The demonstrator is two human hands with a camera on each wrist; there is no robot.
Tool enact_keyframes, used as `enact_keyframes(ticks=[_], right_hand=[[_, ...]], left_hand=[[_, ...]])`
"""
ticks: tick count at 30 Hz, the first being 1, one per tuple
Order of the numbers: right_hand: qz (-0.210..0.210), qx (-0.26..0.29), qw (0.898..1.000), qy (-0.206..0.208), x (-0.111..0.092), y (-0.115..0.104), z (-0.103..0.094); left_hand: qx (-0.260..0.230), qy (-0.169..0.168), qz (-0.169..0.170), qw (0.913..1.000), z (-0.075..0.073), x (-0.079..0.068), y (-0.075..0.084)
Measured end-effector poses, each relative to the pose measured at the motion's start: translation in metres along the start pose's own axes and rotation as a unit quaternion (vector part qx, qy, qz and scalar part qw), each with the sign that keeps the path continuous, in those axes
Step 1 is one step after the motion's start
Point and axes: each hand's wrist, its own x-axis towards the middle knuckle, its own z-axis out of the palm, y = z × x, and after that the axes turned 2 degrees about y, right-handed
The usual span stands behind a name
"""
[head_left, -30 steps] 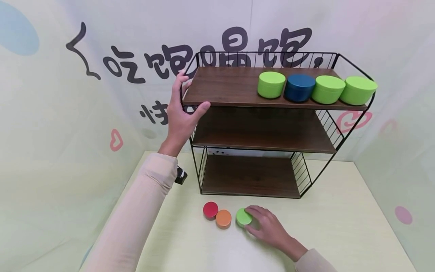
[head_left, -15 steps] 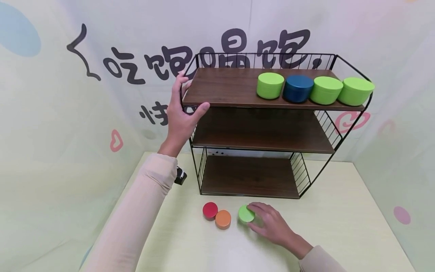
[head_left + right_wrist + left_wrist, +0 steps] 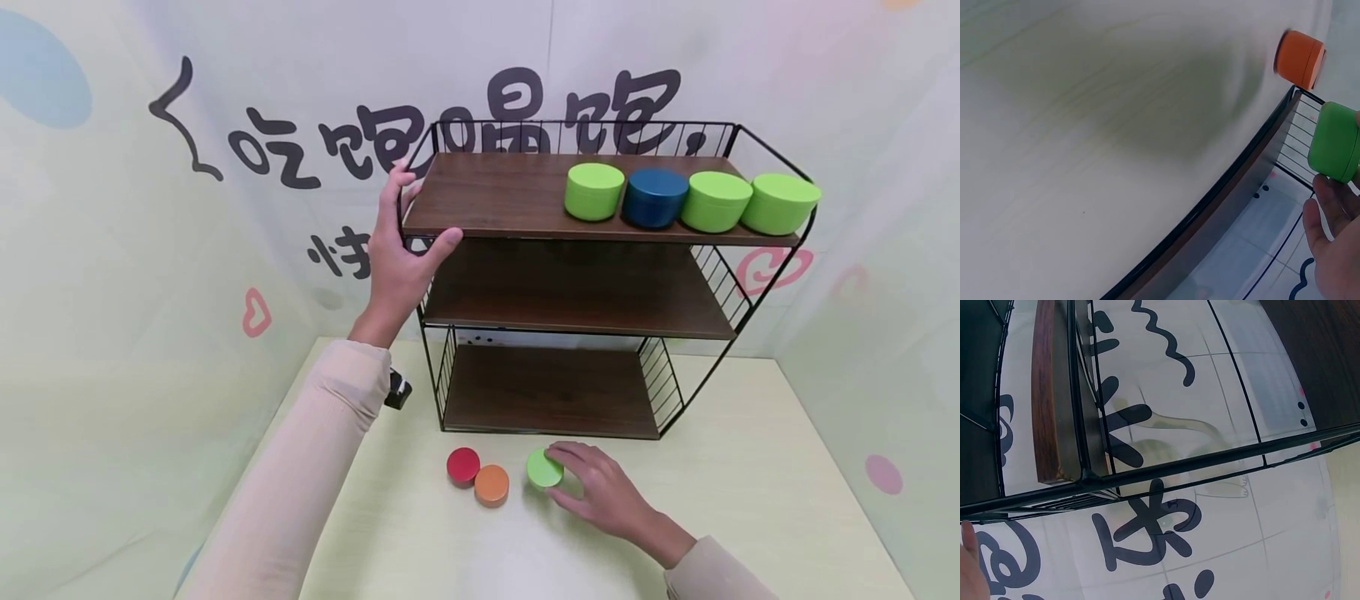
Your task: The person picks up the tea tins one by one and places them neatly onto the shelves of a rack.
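Note:
My left hand (image 3: 401,258) grips the upper left corner of a three-tier rack (image 3: 495,196) with dark wood shelves and black wire sides. Its thumb lies along the top shelf's front edge, fingers at the side frame. Only a bit of that hand (image 3: 972,569) shows in the left wrist view. In front of the rack, my right hand (image 3: 600,492) pinches a round green tin (image 3: 544,469) between thumb and fingers. The right wrist view shows this green tin (image 3: 1334,142) at the fingertips. To its left on the table are an orange tin (image 3: 492,486) and a red tin (image 3: 463,467).
The top shelf's right half bears green tins (image 3: 594,192) and a blue tin (image 3: 655,198) in a row. A small black object (image 3: 397,390) lies left of the rack, partly behind the left sleeve. Printed cloth walls (image 3: 187,250) enclose the pale table (image 3: 750,467).
My right hand has shifted the green tin slightly right and toward the rack, farther from the orange tin. My left hand stays on the rack's corner.

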Motion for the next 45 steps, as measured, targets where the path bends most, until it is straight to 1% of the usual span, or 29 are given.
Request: enact_keyframes(ticks=[7,11,17,24,33,39,45], right_hand=[[-0.024,-0.007,1.000,0.010,0.003,0.003,-0.006],[-0.037,-0.012,0.999,0.018,0.006,0.003,-0.011],[-0.050,-0.020,0.998,0.022,0.008,0.002,-0.015],[-0.067,-0.021,0.997,0.020,0.012,0.000,-0.019],[-0.060,-0.009,0.998,0.017,0.024,-0.005,-0.031],[-0.087,-0.013,0.996,0.027,0.029,-0.006,-0.036],[-0.102,-0.014,0.994,0.027,0.039,-0.007,-0.044]], left_hand=[[-0.023,0.004,-0.009,0.9997,-0.001,-0.004,0.030],[-0.026,0.003,-0.005,0.9996,-0.002,-0.004,0.036],[-0.031,0.002,-0.002,0.9995,-0.002,-0.003,0.038],[-0.024,-0.004,-0.006,0.9997,-0.003,-0.003,0.038],[-0.034,-0.003,-0.006,0.9994,-0.005,-0.003,0.038],[-0.040,-0.003,-0.004,0.9992,-0.005,-0.003,0.040],[-0.040,-0.004,-0.006,0.9992,-0.005,-0.003,0.041]])
